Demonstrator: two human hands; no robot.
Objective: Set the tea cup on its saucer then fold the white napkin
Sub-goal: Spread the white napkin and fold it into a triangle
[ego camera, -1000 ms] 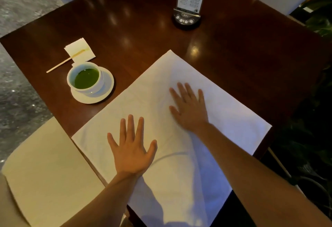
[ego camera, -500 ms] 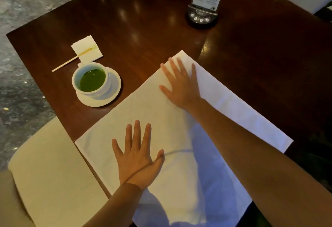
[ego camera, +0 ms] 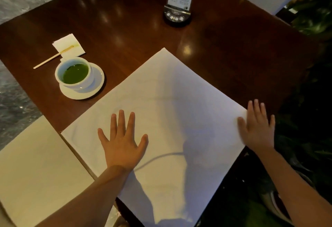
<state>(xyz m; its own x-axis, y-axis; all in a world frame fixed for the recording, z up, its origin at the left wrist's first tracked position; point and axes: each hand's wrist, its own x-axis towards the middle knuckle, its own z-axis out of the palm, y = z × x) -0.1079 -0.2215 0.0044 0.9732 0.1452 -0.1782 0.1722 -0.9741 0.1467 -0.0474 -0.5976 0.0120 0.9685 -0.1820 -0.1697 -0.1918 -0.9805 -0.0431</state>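
Dark wood table | cup on saucer, 10 o'clock | your right hand slid from napkin centre to 3 o'clock edge, left hand flat | both open: smoothing, fold next.

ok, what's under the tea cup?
The tea cup, holding green liquid, sits on a white saucer, off-centre toward its left side. The saucer rests on the wooden table. The saucer's middle is hidden beneath the cup.

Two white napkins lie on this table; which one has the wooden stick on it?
The small folded white paper napkin behind the tea cup carries the thin wooden stick; the large white cloth napkin bears only two flat hands.
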